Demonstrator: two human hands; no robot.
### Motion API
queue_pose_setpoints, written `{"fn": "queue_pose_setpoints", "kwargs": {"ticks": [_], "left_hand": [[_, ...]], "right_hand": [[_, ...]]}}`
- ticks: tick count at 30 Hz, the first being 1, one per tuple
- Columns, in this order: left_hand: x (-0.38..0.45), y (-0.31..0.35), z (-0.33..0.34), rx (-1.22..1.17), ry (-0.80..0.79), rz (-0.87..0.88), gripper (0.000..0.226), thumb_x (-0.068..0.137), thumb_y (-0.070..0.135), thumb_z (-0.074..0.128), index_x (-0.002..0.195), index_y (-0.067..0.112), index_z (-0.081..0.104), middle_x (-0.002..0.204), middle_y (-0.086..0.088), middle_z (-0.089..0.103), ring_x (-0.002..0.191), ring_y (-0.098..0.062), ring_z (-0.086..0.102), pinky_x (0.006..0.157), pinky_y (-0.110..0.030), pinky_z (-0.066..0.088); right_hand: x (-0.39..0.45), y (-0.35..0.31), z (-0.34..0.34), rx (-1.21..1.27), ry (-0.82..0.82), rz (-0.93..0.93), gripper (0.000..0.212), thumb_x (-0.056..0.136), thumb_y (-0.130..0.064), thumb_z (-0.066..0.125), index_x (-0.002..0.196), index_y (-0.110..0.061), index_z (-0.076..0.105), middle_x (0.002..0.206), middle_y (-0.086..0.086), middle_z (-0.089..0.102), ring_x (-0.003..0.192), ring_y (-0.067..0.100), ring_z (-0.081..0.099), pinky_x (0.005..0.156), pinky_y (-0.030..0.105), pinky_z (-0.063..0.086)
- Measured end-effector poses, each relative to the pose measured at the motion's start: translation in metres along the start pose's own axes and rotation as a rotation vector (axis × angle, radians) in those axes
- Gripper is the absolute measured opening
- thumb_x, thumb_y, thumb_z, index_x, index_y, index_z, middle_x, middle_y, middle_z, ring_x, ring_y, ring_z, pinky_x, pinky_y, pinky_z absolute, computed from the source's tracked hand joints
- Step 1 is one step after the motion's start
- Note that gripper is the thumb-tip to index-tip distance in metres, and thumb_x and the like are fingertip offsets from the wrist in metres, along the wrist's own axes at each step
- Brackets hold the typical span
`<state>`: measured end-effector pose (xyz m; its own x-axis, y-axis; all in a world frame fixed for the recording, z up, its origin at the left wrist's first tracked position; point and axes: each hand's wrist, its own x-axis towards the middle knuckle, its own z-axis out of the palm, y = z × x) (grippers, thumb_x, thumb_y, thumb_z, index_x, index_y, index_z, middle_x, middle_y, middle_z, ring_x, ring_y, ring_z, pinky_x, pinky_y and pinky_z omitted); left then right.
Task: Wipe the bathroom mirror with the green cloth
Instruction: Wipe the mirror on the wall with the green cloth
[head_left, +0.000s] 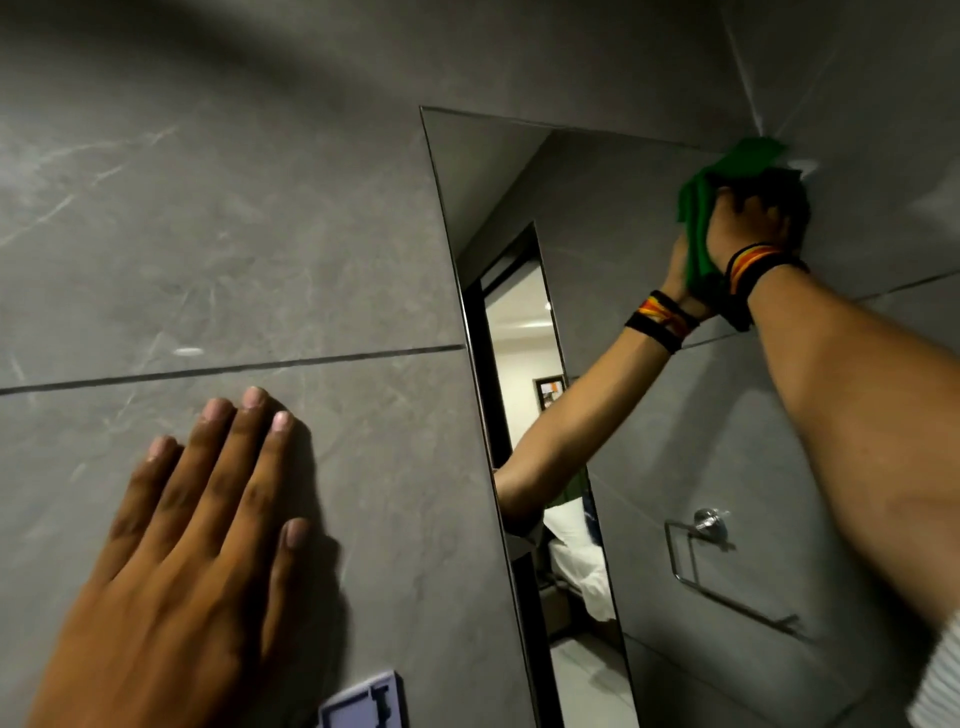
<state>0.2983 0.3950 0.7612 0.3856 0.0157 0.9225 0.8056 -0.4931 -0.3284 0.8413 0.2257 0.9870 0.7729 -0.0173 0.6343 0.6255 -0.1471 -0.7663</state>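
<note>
Looked like a bathroom in a hotel room or home; walls clad in large grey marbled tiles (218, 249) with thin grout lines; frameless mirror (519, 197) mounted at two o'clock; reflected a chrome towel ring (698, 551) at four o'clock and an open doorway (524, 364) onto a bed with white linen (576, 566).

Dim, soft-focus wide-angle view; bright doorway (524, 338) reflected in the mirror (649, 441), edges bowed
</note>
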Motion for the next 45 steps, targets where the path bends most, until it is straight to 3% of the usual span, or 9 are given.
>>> {"fn": "queue_pose_setpoints", "kwargs": {"ticks": [2,7,13,20,27,32,35,39,45], "left_hand": [[0.001,0.001,0.002,-0.034,-0.042,0.012,0.075,0.100,0.046,0.032,0.168,0.020,0.012,0.178,-0.008,0.003,0.164,-0.034,0.005,0.128,-0.063,0.017],[-0.005,0.002,0.001,-0.165,0.183,0.146,0.065,0.107,0.042,0.026,0.166,0.015,0.022,0.177,-0.010,0.010,0.163,-0.037,0.010,0.127,-0.065,0.015],[-0.003,0.010,-0.008,-0.182,0.108,0.127,0.066,0.108,0.039,0.024,0.168,0.016,0.011,0.178,-0.007,-0.001,0.164,-0.036,0.005,0.128,-0.064,0.012],[-0.006,0.026,-0.019,-0.234,0.063,0.117,0.065,0.110,0.041,0.016,0.167,0.011,0.011,0.177,-0.003,-0.012,0.164,-0.034,0.000,0.130,-0.061,0.009],[-0.005,0.027,-0.018,-0.263,0.050,0.126,0.067,0.109,0.043,0.014,0.167,0.010,0.007,0.178,-0.010,-0.006,0.164,-0.029,-0.007,0.131,-0.061,0.006],[-0.009,0.033,-0.007,-0.167,0.072,0.028,0.072,0.106,0.047,0.016,0.168,0.016,-0.002,0.178,-0.005,-0.009,0.164,-0.025,-0.007,0.133,-0.051,0.000],[-0.006,0.032,-0.008,-0.133,0.084,0.046,0.072,0.105,0.047,0.017,0.168,0.015,-0.001,0.178,-0.005,-0.008,0.165,-0.025,-0.005,0.133,-0.044,-0.006],[-0.008,0.039,-0.025,-0.140,0.073,0.054,0.071,0.107,0.044,0.017,0.167,0.011,0.001,0.178,-0.010,-0.006,0.164,-0.026,-0.006,0.133,-0.045,-0.005],[-0.009,0.048,-0.052,-0.128,0.043,0.057,0.069,0.107,0.036,0.024,0.166,0.002,0.009,0.176,-0.019,0.003,0.164,-0.031,0.000,0.133,-0.045,-0.005]], "right_hand": [[-0.014,0.011,0.001,0.013,-0.001,0.036,0.063,0.101,-0.046,0.012,0.155,-0.014,0.022,0.165,0.013,0.016,0.151,0.034,0.011,0.123,0.051,0.003],[-0.077,0.071,0.007,0.136,0.043,0.147,0.069,0.099,-0.053,0.020,0.154,-0.013,0.023,0.165,0.013,0.015,0.152,0.031,0.010,0.123,0.049,0.004],[-0.183,0.167,0.023,0.170,0.040,0.263,0.070,0.094,-0.058,0.025,0.149,-0.016,0.036,0.164,0.017,0.014,0.152,0.033,0.007,0.123,0.047,0.000],[-0.310,0.279,0.032,0.204,-0.031,0.477,0.064,0.099,-0.056,0.028,0.152,-0.020,0.031,0.161,0.020,0.020,0.145,0.039,0.025,0.121,0.050,0.018],[-0.317,0.288,0.031,0.212,-0.031,0.541,0.064,0.101,-0.054,0.027,0.155,-0.021,0.021,0.161,0.020,0.018,0.145,0.039,0.024,0.122,0.049,0.016],[-0.347,0.268,0.034,0.282,-0.032,0.465,0.064,0.097,-0.055,0.033,0.152,-0.023,0.028,0.157,0.014,0.026,0.142,0.037,0.033,0.119,0.047,0.026],[-0.401,0.239,0.040,0.269,-0.003,0.327,0.073,0.091,-0.053,0.036,0.148,-0.007,0.039,0.157,0.022,0.030,0.144,0.038,0.031,0.121,0.047,0.023],[-0.498,0.202,0.048,0.301,-0.032,-0.026,0.086,0.088,-0.050,0.045,0.158,-0.019,0.007,0.167,0.000,0.008,0.153,0.016,0.008,0.125,0.031,0.005],[-0.538,0.184,0.050,0.257,-0.057,-0.170,0.087,0.088,-0.045,0.053,0.156,-0.035,0.000,0.167,-0.007,0.003,0.154,0.021,0.007,0.122,0.056,0.014]]}}
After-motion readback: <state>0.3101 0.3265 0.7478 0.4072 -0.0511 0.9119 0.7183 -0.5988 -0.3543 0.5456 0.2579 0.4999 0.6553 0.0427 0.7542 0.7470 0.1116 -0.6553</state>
